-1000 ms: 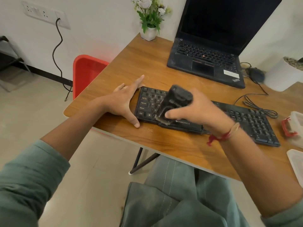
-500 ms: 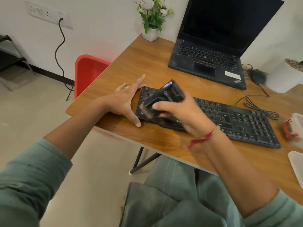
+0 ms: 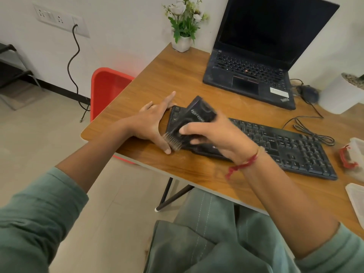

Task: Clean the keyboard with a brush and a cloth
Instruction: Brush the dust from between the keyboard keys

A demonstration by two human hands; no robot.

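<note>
Black keyboard lies along the table's near edge, long axis running 10 to 4 o'clock. My left hand, fingers straight and spread, braces its left end. My right hand grips the brush over that end, bristles pointing to 7 o'clock, handle to 1. Bare wood lies open at 12, up to the laptop.
</note>
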